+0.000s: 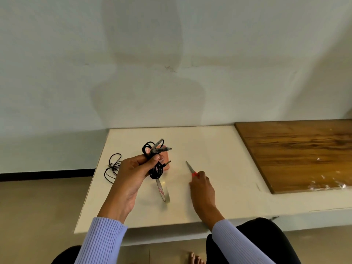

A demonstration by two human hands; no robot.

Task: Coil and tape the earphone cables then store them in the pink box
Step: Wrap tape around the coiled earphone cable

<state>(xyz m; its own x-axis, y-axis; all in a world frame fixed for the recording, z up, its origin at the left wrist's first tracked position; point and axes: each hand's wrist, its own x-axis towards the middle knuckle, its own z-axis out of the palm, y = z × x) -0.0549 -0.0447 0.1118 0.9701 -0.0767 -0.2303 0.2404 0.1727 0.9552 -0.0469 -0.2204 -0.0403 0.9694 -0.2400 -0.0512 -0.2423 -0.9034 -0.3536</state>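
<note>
- Holding item: left hand (133,168), raised over the white table (219,149); thumb and fingers curled round a coiled black earphone cable (155,164); clear tape tails stick out at the top of the bundle; jack plug points right.
- Right hand (202,184): resting on the table, fingers closed over the red handle of the scissors (191,168); blades appear closed, tips pointing up and slightly left, away from the person.
- Pink box (166,164): on the table directly behind the held coil, largely hidden by it; whether its top is open cannot be told.
- Tape roll (163,191): clear, standing on edge just below the coil, between the two hands.
- Second earphone cable (112,166): loose, uncoiled, lying at the table's left edge, left of the left hand.
- Key relation: the box lies just beyond and slightly right of the left hand, so the left hand is the nearer; judged next step is either trimming the tape tails or lowering the bundle forward into the box.
</note>
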